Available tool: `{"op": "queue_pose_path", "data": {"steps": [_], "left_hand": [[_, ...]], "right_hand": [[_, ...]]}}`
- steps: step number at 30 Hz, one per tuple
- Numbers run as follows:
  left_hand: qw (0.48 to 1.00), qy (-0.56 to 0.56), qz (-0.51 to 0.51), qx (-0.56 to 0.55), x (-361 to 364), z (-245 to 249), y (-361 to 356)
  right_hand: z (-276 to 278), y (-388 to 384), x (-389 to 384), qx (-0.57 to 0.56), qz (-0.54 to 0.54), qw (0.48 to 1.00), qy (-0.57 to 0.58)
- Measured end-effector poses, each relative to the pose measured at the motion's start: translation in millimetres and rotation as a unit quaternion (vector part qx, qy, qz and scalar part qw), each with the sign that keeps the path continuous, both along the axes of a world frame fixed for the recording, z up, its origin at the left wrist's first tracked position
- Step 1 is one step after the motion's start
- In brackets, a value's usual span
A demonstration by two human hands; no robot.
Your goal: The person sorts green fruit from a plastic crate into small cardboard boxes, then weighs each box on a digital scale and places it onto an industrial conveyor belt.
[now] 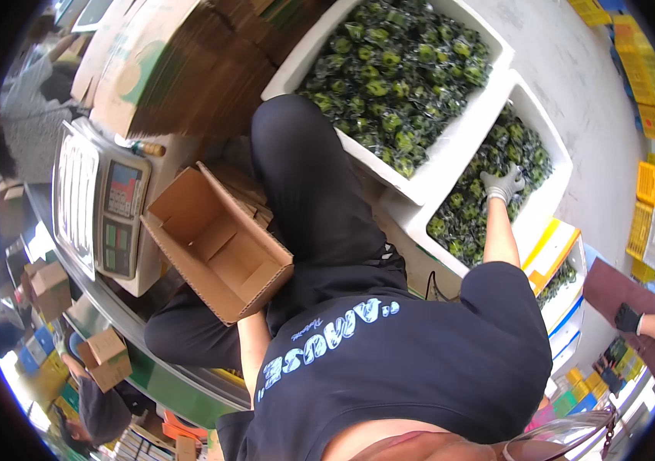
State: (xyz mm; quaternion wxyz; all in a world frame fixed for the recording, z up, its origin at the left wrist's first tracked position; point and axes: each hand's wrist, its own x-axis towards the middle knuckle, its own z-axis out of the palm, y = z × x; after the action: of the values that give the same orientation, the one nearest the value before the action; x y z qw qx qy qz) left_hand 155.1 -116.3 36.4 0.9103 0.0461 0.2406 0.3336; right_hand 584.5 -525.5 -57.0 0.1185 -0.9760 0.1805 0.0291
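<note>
While right hand (502, 184), grey-gloved, lies fingers-down on green bagged produce (458, 211) in nearer white foam box (550, 201), grip is unclear: fingertips sink between packs, cannot tell if anything is held. Left hand hidden behind open cardboard box (216, 242); only forearm shows, so openness unknown. Second foam box (450, 147) just beside first, partly blocked by dark trouser leg. Scale (101, 207) display blurred. Another person's dark-gloved hand (628, 317) near right edge, arm cut off.

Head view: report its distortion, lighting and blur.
Head view: heavy fisheye bending and a black rim all round; soft, even light with faint shadows; bright glare at the lower left edge; the gloved right hand in the white foam box is sharp; the cardboard box hides the left hand.
</note>
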Motion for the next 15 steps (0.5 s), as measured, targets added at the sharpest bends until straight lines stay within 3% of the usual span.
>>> {"op": "queue_pose_path", "data": {"steps": [4,7,9,10,11,12,14,15], "left_hand": [[1.000,0.001,0.011,0.001,-6,1,2],[1.000,0.000,0.018,0.001,-7,-1,4],[1.000,-0.004,0.027,0.005,-9,-2,8],[1.000,-0.003,0.029,0.009,-9,-1,9],[0.999,-0.003,0.031,0.008,-8,-1,11],[0.999,-0.001,0.035,0.013,-9,-1,13],[0.999,-0.003,0.032,0.014,-3,-4,17],[0.999,-0.006,0.031,0.017,1,-6,18]], "right_hand": [[16,27,-30,0.029,0.089,0.995,-0.018],[4,28,-28,0.092,-0.012,0.994,-0.051],[-20,-3,-6,0.213,-0.038,0.959,-0.184],[-1,7,3,0.383,-0.060,0.894,-0.223],[17,17,1,0.492,0.032,0.820,-0.291],[46,33,5,0.513,0.184,0.781,-0.306],[153,134,-34,0.479,0.260,0.782,-0.303],[191,172,-67,0.566,0.290,0.743,-0.208]]}}
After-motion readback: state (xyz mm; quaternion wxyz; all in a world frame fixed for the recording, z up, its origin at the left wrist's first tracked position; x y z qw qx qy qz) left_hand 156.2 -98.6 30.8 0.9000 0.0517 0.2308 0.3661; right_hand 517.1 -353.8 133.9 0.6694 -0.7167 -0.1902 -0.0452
